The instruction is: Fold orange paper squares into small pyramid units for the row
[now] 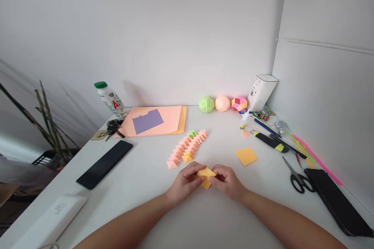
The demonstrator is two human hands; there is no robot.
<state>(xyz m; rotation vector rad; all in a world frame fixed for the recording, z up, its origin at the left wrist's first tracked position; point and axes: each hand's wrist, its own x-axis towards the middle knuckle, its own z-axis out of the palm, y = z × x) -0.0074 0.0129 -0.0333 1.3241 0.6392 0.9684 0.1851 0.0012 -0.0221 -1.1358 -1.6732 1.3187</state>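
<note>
white desk (140,186) carries a small folded orange paper piece (205,176), pinched at its edges by left hand (185,182) and right hand (227,181), each grip closed on it, near a row of folded peach paper units (187,148).

The paper (206,174) sat between left hand (184,183) and right hand (229,183) near the table's (204,218) front; a row of pieces (187,146) lay behind it, a sheet (246,156) right, scissors (298,178) farther right.

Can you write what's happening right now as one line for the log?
left hand, right hand: both pinching folded orange paper | beyond: row of folded pieces | surface: white table
</note>
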